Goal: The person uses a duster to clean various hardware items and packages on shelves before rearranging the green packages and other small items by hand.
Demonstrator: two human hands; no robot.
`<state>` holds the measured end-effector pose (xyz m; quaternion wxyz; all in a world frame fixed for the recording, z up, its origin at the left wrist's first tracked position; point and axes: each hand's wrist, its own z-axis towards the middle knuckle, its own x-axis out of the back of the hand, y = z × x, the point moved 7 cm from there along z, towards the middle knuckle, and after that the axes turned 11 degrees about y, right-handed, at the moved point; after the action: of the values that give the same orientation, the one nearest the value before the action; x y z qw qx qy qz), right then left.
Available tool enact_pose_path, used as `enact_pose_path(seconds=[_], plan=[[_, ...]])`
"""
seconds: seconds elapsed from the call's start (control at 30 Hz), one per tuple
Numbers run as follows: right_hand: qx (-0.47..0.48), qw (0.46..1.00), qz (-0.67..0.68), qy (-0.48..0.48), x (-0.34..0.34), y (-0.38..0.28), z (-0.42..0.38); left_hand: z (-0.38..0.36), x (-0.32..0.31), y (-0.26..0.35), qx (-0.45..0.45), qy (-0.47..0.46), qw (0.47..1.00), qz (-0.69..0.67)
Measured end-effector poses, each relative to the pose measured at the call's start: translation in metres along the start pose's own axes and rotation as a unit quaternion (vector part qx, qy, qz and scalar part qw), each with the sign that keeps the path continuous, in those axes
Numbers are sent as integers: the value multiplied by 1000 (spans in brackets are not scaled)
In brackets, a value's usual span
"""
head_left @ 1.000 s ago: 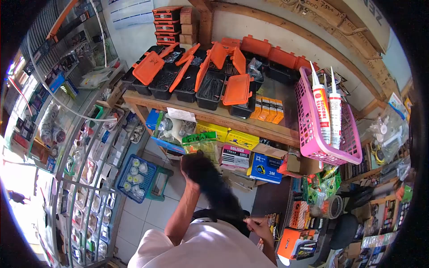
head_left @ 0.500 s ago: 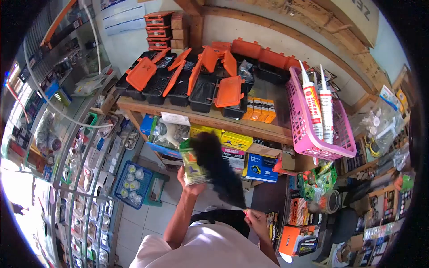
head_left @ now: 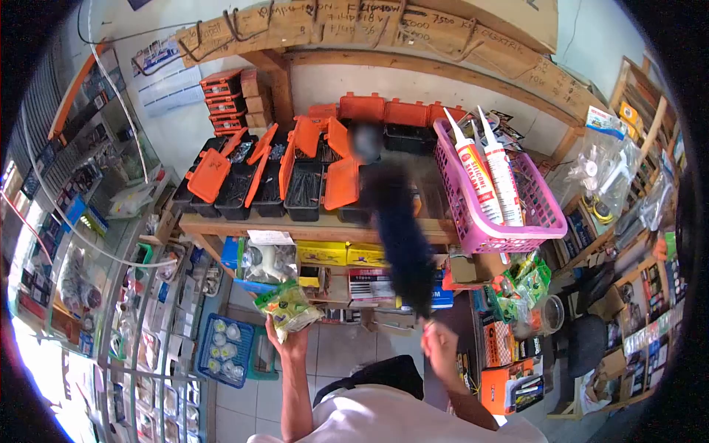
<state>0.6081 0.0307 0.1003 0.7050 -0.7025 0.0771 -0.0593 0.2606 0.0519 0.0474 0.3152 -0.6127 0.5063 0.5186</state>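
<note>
My left hand (head_left: 289, 338) is closed on a clear plastic packet (head_left: 290, 308) with green and yellow print, held up in front of the lower shelf. What is inside the packet is hard to make out. In my right hand (head_left: 441, 343) is the handle of a dark feather duster (head_left: 406, 247), blurred by motion and pointing up across the shelf edge. Its tip hides part of the black boxes with orange lids (head_left: 305, 193) on the wooden shelf (head_left: 347, 227).
A pink basket (head_left: 509, 238) with silicone sealant tubes (head_left: 480, 181) stands on the shelf's right. Below are yellow boxes (head_left: 321, 253) and a blue crate (head_left: 221, 351). A glass cabinet (head_left: 140, 332) is on the left, crowded shelves (head_left: 635, 332) on the right.
The duster has swung up and right, from beside the packet to over the shelf front. My left hand has lowered the packet leftward. The view has shifted.
</note>
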Motion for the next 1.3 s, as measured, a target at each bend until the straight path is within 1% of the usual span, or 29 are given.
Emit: enact_pose_path(seconds=[0.03,0.07,0.1,0.17,0.2,0.23,0.3,0.4,0.43,0.5,0.53,0.57,0.63,0.7,0.73,0.77,0.83,0.87,0.9,0.97,1.0,1.03,1.07,1.1,1.13,1.17,1.2,1.23,1.3], plan=[[9,999,13,33,2,-19,15,3,13,3,-7,23,1000,8],[19,998,-14,60,5,-34,30,6,26,5,-13,47,999,17],[28,995,-41,88,10,-46,42,7,31,5,-11,41,999,21],[23,996,-25,82,15,-53,64,10,47,4,-6,65,995,75],[21,998,-11,58,13,-53,74,15,53,2,10,64,996,68],[23,998,-6,63,14,-57,82,18,59,0,13,59,996,72],[-40,998,40,-10,2,-67,95,19,56,-13,80,53,994,47],[-59,989,128,-36,-4,-69,114,10,50,-32,127,51,983,122],[-102,980,158,-59,-7,-72,118,7,48,-41,151,43,975,156],[-148,964,208,-67,-9,-62,131,1,41,-59,184,64,959,207],[-158,962,217,-59,-10,-64,134,2,54,-69,230,98,943,218],[-138,963,220,-75,-13,-67,137,3,61,-76,272,130,926,229],[-94,963,230,-102,-15,-64,143,1,59,-93,284,106,916,264],[-97,953,263,-115,-13,-64,140,7,63,-107,290,117,895,319],[-110,944,283,-126,-9,-67,135,7,60,-120,307,112,893,308],[-110,942,301,-98,-7,-61,135,6,57,-132,316,107,886,322],[-151,925,332,-108,-2,-42,131,9,53,-149,301,114,881,347],[-160,927,330,-83,6,-39,124,13,57,-161,329,125,875,333],[-173,917,355,-54,11,-22,125,19,59,-171,335,120,869,343],[-161,940,295,49,34,-4,115,18,58,-197,384,73,819,419],[-159,939,300,52,38,12,112,14,33,-204,217,-195,737,610],[-93,967,201,130,55,34,115,15,30,-214,217,-198,734,613],[-26,974,96,205,70,49,114,18,37,-230,309,-97,760,563],[-23,973,100,206,73,71,110,18,41,-248,393,6,771,501],[-51,969,102,218,78,95,104,5,19,-261,402,-24,767,499],[-82,964,106,231,81,111,100,7,15,-274,404,-26,763,504],[-131,950,120,259,85,94,83,7,8,-290,412,-69,752,509],[-133,946,126,266,88,94,81,6,2,-305,422,-112,738,514],[-202,923,247,213,81,108,73,9,-4,-327,428,-83,729,527]])
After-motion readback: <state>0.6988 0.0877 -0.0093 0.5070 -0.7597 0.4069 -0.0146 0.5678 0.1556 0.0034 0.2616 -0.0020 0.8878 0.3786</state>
